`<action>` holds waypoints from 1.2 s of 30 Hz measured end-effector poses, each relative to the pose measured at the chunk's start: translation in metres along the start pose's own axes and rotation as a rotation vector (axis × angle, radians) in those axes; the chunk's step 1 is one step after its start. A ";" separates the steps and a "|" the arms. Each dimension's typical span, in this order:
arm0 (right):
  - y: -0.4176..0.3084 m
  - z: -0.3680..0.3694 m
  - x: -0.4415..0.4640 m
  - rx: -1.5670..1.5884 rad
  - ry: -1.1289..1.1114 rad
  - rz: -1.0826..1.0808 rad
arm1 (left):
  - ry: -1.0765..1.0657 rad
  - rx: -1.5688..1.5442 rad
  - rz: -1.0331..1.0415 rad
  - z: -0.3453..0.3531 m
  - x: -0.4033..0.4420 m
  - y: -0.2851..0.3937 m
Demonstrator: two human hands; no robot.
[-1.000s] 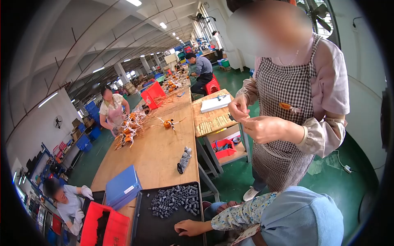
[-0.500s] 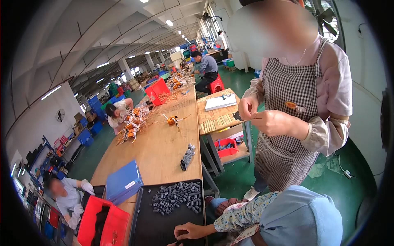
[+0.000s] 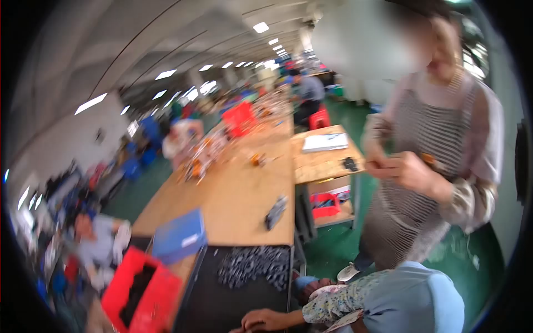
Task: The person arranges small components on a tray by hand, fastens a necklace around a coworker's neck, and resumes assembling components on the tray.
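Note:
Neither my left hand nor my right hand shows in this view. Nearest below me lies a black tray (image 3: 205, 299) with many small dark grey tubular pieces (image 3: 255, 266) heaped in its far part. A hand (image 3: 264, 321) of a co-worker in a blue cap (image 3: 416, 297) and floral sleeve reaches over the tray's near part; what it touches is blurred. At right stands another person in a checked apron (image 3: 413, 188), both hands (image 3: 397, 168) held together at the waist. Whatever those fingers hold cannot be made out.
A blue box (image 3: 179, 236) and a red bin (image 3: 161, 297) with dark contents lie left of the tray. A grey bundle (image 3: 276, 212) and orange wired parts (image 3: 257, 160) are on the long wooden table (image 3: 233, 194). A side table (image 3: 311, 161) holds white sheets (image 3: 325, 142).
My view has swung to the left and blurred, so the scene sits further right. The apron-wearing person still holds both hands together. The capped co-worker's hand stays over the tray.

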State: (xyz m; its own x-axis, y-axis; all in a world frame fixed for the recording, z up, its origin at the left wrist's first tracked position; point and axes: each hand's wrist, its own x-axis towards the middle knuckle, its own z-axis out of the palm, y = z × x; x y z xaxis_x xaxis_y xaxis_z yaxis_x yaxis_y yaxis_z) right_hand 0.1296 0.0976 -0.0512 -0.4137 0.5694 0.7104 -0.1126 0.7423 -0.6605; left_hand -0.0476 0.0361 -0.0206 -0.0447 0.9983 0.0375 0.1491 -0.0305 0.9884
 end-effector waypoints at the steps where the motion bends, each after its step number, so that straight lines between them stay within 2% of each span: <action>1: 0.007 0.005 -0.003 -0.061 -0.026 -0.011 | -0.005 0.059 0.034 -0.002 0.001 -0.009; 2: 0.007 0.001 -0.003 -0.126 -0.060 0.025 | -0.011 0.143 -0.005 -0.010 0.016 -0.035; 4: 0.002 -0.005 0.002 -0.110 -0.078 0.136 | 0.041 0.324 0.064 0.001 0.011 -0.016; 6: 0.006 -0.005 0.005 -0.117 -0.014 0.178 | 0.047 0.092 0.008 0.004 0.012 -0.016; 7: -0.002 -0.007 0.010 -0.133 0.008 0.190 | 0.039 0.057 0.056 0.002 0.013 -0.016; 8: -0.008 -0.005 0.014 -0.172 0.030 0.225 | 0.042 -0.052 -0.082 -0.003 0.012 -0.018; 9: -0.010 -0.007 0.015 -0.189 0.054 0.220 | 0.087 -0.059 -0.116 -0.009 0.011 -0.015; 11: -0.012 -0.005 0.016 -0.219 0.111 0.257 | 0.286 0.530 0.341 -0.020 0.016 -0.015; 14: -0.008 -0.002 0.013 -0.244 0.097 0.291 | 0.342 0.688 0.296 -0.023 0.017 -0.024; 21: -0.001 -0.005 0.010 -0.233 0.017 0.327 | 0.293 0.611 0.322 -0.026 0.017 -0.028; 23: 0.004 -0.003 0.019 0.117 0.125 0.621 | 0.323 0.594 0.295 -0.025 0.017 -0.025; 28: 0.045 0.021 0.088 0.258 0.260 0.573 | 0.458 0.722 0.303 -0.040 0.012 -0.021; 31: 0.104 0.047 0.100 -0.057 0.078 0.450 | 0.468 0.700 0.271 -0.047 0.003 -0.030; 33: 0.115 0.054 0.104 -0.345 -0.102 0.489 | 0.469 0.701 0.271 -0.048 -0.001 -0.028; 34: 0.117 0.056 0.101 -0.348 -0.095 0.482 | 0.469 0.679 0.253 -0.048 -0.002 -0.025; 36: 0.114 0.060 0.097 -0.576 -0.180 0.263 | 0.471 0.636 0.242 -0.047 -0.002 -0.022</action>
State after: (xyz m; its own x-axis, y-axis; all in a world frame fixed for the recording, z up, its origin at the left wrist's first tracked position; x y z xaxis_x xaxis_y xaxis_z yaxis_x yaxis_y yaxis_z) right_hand 0.0225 0.2166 -0.0724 -0.5116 0.7266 0.4587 0.4938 0.6855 -0.5351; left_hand -0.0971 0.0320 -0.0354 -0.3280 0.8380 0.4361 0.7317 -0.0667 0.6784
